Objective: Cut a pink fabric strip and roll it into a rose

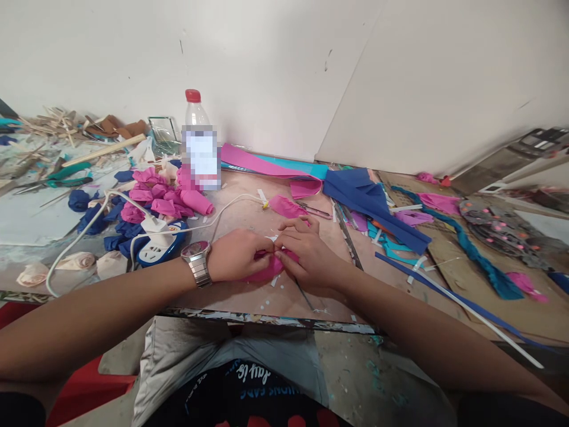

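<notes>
Both hands meet over the middle of the worktable (231,299). Between their fingertips is a piece of pink crepe paper (265,273), its lower part bulging out beneath the fingers. My left hand (240,254), with a silver watch (196,261) on its wrist, pinches the paper with thumb and forefinger. My right hand (304,249) is curled around the same piece, fingertips touching the left ones. The exact pinch point is partly hidden by the fingers. Just beyond the hands lies another pink crepe paper piece (287,207).
Pink paper rosettes (166,198) and blue ones are heaped at left, beside a blue power strip (155,252) with white cables. A phone (202,157) leans on a red-capped bottle (192,96). Pliers (66,172) lie far left; blue crepe paper strips (373,204) lie right.
</notes>
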Demonstrator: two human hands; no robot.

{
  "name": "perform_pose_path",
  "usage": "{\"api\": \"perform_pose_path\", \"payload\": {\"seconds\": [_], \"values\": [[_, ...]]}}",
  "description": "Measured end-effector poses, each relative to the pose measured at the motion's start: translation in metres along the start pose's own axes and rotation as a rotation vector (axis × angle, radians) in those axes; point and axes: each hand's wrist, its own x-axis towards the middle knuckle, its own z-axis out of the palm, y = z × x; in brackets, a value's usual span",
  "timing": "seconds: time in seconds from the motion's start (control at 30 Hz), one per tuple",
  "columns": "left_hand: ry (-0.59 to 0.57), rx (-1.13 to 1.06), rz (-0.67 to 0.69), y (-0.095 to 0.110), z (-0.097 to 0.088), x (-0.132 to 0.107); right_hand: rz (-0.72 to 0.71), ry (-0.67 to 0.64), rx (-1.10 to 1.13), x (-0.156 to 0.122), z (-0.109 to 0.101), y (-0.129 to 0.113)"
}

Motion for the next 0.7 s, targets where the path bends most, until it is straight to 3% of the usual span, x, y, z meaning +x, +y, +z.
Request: {"api": "perform_pose_path", "payload": {"seconds": [0.43, 0.7], "values": [[-0.009, 0.067, 0.032, -0.0032, -0.0005, 0.0013, 0.016, 0.06, 0.039, -0.0019, 0.0018, 0.0037], [-0.062, -0.251, 0.035, -0.0022, -0.0049, 0.0006, 0.022, 0.029, 0.095, -0.0013, 0.0013, 0.0043]]}}
